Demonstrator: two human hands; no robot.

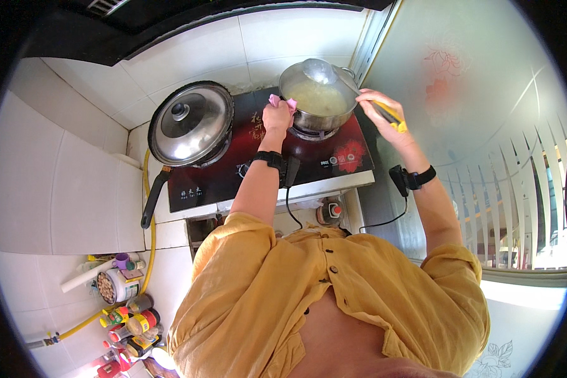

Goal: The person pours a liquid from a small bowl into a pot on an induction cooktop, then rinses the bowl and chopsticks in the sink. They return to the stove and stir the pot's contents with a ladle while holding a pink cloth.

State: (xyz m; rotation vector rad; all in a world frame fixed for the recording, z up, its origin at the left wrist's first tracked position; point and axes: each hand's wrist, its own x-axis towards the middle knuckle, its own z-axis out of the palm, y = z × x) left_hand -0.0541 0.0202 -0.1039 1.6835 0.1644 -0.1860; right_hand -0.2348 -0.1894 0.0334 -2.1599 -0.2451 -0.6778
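A steel pot (pixel 317 122) with pale yellowish contents sits on the right burner of a glass-topped gas stove (pixel 283 172). With a folded pink cloth (pixel 290 105) in its grip, my left hand (pixel 277 116) is at the pot's left side; the handle there is hidden. My right hand (pixel 382 115) is closed around the yellow and black handle of a metal ladle (pixel 320 71). The ladle's bowl is over the far part of the pot; whether it touches the contents I cannot tell.
On the left burner stands a lidded frying pan (pixel 191 127), its black handle (pixel 154 198) pointing towards me. A yellow gas hose (pixel 152 236) runs down the left side. Several bottles and jars (pixel 139 323) stand at lower left. Frosted glass panels (pixel 453 118) rise at the right.
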